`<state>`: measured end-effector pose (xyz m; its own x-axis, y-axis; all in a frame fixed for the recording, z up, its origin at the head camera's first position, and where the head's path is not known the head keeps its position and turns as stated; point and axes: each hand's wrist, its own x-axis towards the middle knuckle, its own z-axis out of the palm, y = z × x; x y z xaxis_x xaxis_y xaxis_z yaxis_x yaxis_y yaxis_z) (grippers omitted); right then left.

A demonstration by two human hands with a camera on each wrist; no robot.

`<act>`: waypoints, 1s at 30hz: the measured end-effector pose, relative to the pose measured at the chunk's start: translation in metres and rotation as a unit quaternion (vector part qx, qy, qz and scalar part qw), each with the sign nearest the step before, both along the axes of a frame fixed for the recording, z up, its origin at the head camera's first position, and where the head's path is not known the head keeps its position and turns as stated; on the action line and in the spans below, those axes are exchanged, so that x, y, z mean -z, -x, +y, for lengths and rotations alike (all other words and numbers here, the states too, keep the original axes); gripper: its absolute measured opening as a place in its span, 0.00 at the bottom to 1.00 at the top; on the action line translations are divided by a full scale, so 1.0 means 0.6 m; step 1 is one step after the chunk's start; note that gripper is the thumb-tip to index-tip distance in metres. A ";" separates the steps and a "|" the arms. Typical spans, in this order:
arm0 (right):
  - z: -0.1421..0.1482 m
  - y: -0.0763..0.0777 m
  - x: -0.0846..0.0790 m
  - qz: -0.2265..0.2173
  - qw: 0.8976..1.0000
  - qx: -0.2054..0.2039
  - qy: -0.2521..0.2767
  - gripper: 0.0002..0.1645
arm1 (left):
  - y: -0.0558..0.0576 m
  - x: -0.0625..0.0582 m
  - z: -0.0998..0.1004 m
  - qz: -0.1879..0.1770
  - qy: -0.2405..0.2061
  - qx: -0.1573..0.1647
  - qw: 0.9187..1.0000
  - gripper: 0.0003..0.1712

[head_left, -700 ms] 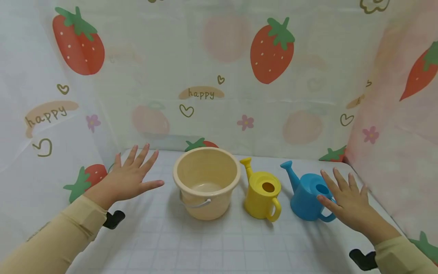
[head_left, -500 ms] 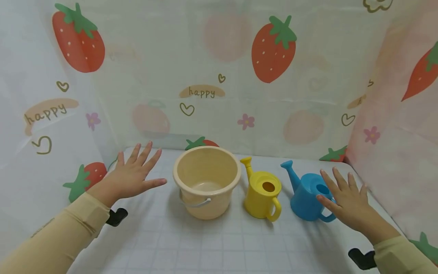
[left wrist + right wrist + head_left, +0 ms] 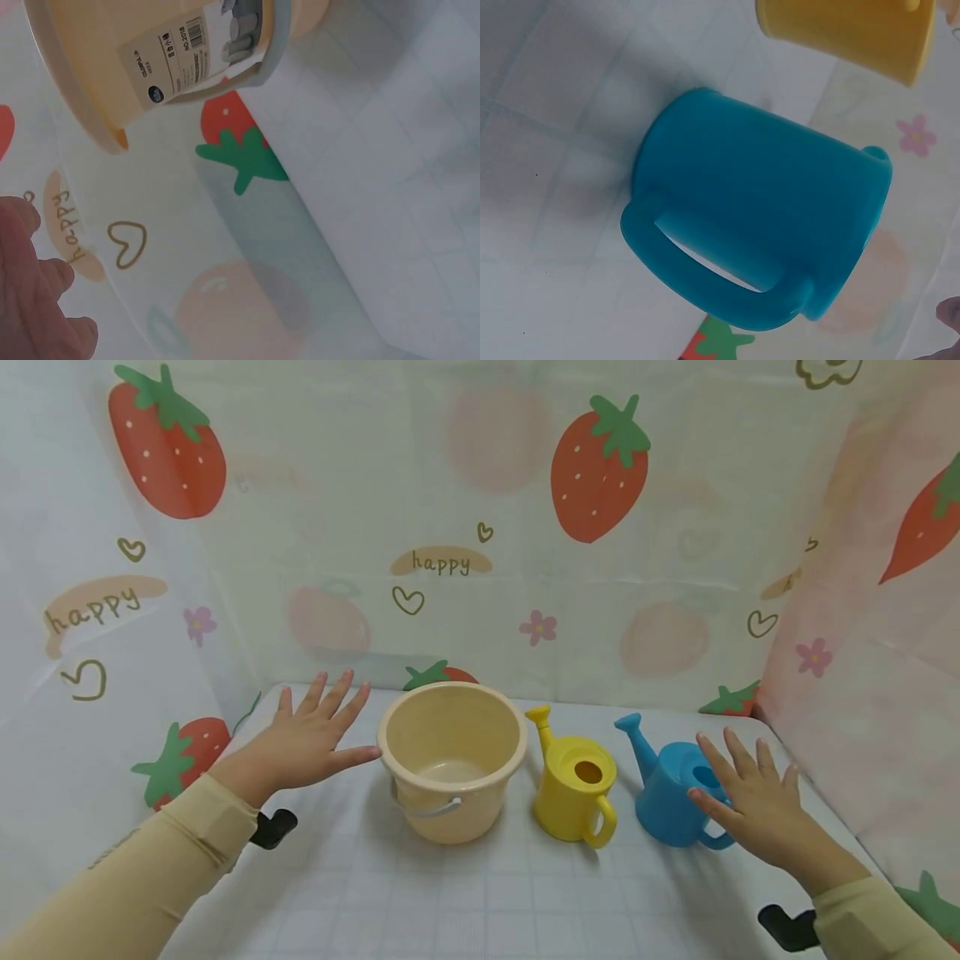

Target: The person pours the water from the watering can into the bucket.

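A cream bucket [image 3: 453, 810] with a pale grey handle stands upright left of centre on the table. My left hand [image 3: 300, 747] hovers to its left with fingers spread, the thumb tip close to the rim; whether it touches cannot be told. In the left wrist view the bucket [image 3: 90, 67] shows a printed label, and several fingertips [image 3: 56, 277] appear at the left edge. A yellow watering can [image 3: 570, 793] stands beside the bucket. Farther right is a blue watering can [image 3: 663, 806], its handle side partly hidden behind my right hand [image 3: 765, 810], which is spread and holds nothing.
The white table [image 3: 450, 902] has a faint grid pattern. A strawberry-print cloth [image 3: 337, 485] hangs behind and along both sides. The yellow can [image 3: 847, 34] sits near the blue can [image 3: 757, 187] in the right wrist view.
My left hand has moved right, toward the bucket's rim. The right hand has shifted slightly left over the blue watering can. The bucket and both cans stay in place.
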<state>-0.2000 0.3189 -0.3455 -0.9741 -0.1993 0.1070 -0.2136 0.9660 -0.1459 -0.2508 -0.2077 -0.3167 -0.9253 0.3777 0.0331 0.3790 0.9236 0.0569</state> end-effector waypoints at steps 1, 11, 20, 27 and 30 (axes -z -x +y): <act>-0.001 0.001 0.001 0.000 1.000 0.001 0.001 0.48 | 0.001 0.000 0.003 0.000 -0.001 0.002 1.000 0.56; -0.012 0.006 0.004 -0.003 1.000 0.002 -0.005 0.48 | 0.010 0.006 0.031 -0.001 -0.007 0.024 1.000 0.57; -0.022 0.011 0.009 -0.014 1.000 0.009 -0.001 0.49 | 0.014 0.008 0.048 0.003 -0.014 0.047 0.999 0.58; -0.024 0.010 0.010 -0.010 1.000 0.006 0.003 0.49 | 0.021 0.014 0.062 0.001 -0.009 0.058 0.998 0.58; -0.024 0.010 0.012 -0.011 1.000 0.005 0.005 0.49 | 0.025 0.016 0.065 0.001 -0.008 0.062 0.998 0.60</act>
<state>-0.2058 0.3044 -0.3525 -0.9783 -0.1882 0.0867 -0.2002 0.9665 -0.1604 -0.2659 -0.1685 -0.3265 -0.8713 0.4891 0.0407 0.4907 0.8685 0.0701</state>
